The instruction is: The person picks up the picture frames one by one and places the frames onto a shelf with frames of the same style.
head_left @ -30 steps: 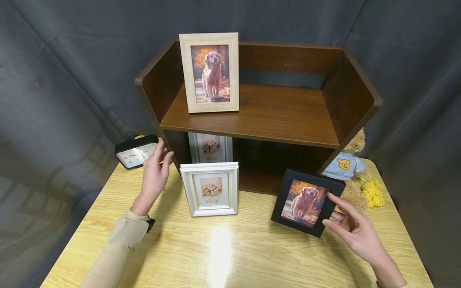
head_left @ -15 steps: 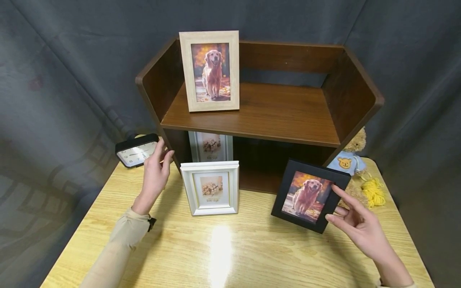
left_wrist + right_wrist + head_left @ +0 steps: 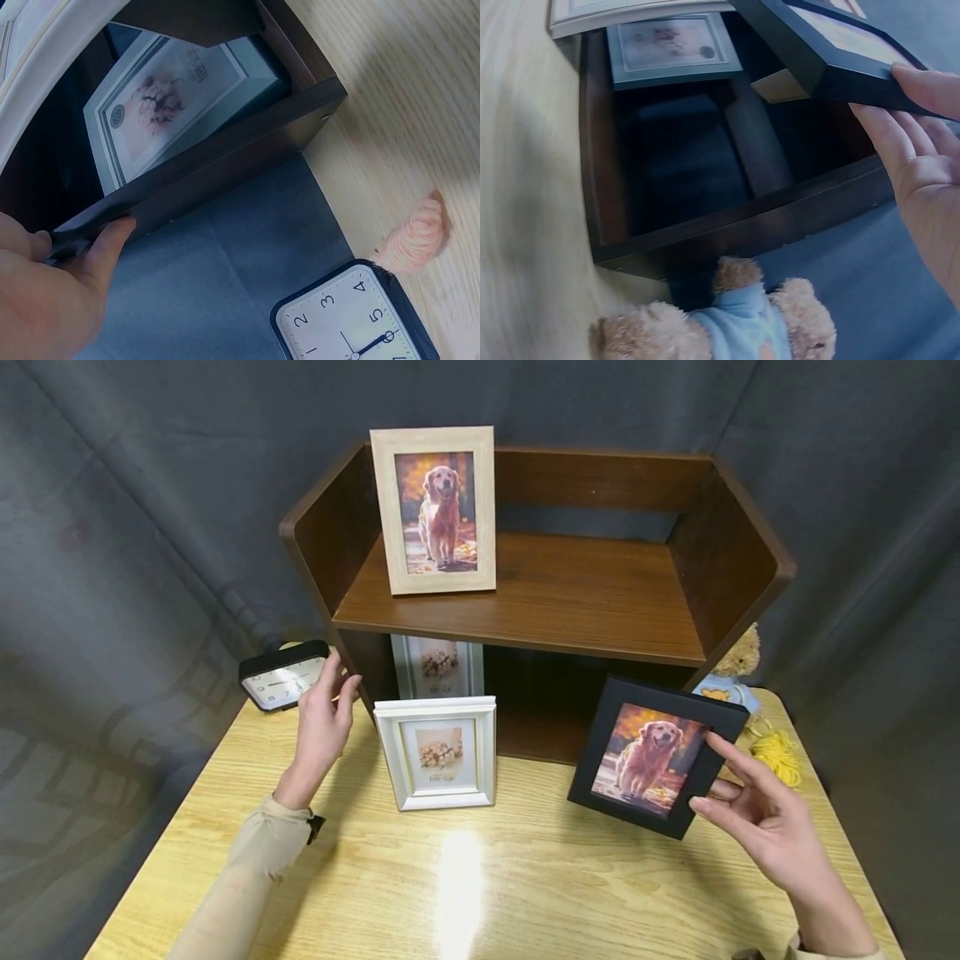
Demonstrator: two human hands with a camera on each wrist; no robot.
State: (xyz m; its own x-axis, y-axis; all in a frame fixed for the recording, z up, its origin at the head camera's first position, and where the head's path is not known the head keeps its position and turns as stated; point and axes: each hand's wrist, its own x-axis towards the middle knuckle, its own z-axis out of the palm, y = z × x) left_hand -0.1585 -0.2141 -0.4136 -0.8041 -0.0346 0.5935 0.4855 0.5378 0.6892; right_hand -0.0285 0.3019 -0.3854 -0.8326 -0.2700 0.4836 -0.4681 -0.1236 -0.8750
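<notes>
My right hand (image 3: 776, 831) pinches the right edge of a black picture frame (image 3: 652, 760) with a dog photo. The frame is tilted above the table, before the shelf's lower right part. The right wrist view shows the thumb on the frame's front (image 3: 840, 64) and the fingers behind it. At the brown wooden shelf (image 3: 585, 597), my left hand (image 3: 322, 718) grips the front edge of the left side panel. Thumb and fingers lie on either side of that panel (image 3: 232, 161) in the left wrist view.
A cream dog-photo frame (image 3: 382, 510) stands on the upper shelf. A white frame (image 3: 486, 756) stands before the shelf, a grey-green one (image 3: 476, 668) inside below. Left is a clock (image 3: 283, 681); right are a teddy bear (image 3: 738, 656) and yellow yarn (image 3: 777, 756). A pink bundle (image 3: 414, 238) lies near the clock.
My right hand has moved right and slightly upward with the black picture frame, which now covers more of the teddy bear. The left hand has stayed on the shelf's side panel.
</notes>
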